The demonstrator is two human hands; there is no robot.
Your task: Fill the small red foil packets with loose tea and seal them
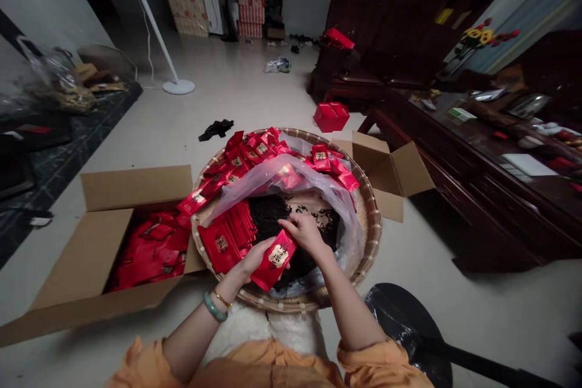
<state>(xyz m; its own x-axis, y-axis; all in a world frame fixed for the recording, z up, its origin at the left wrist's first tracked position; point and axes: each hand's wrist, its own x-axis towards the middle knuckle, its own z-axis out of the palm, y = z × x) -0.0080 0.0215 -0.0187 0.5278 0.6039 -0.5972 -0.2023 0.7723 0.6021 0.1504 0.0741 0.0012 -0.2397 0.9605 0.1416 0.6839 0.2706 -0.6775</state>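
My left hand (257, 258) grips a red tea packet (276, 257) with a gold label and dark characters, held tilted over the basket. At the packet's upper end, the fingers of my right hand (304, 233) are closed on its edge; whether they also pinch leaves cannot be seen. Beneath both hands, dark loose tea leaves (268, 212) lie in a clear plastic bag (350, 218) spread open in a round woven basket (373, 236). A row of flat red packets (221, 245) stands left of my left hand. More red packets (261, 148) are heaped along the basket's far side.
On the left, an open cardboard box (91, 248) contains many red packets. Another open box (411, 170) stands behind the basket's right side. A black round stand (404, 321) is at lower right, a dark wooden table (482, 188) at right, and a white fan (179, 86) farther back.
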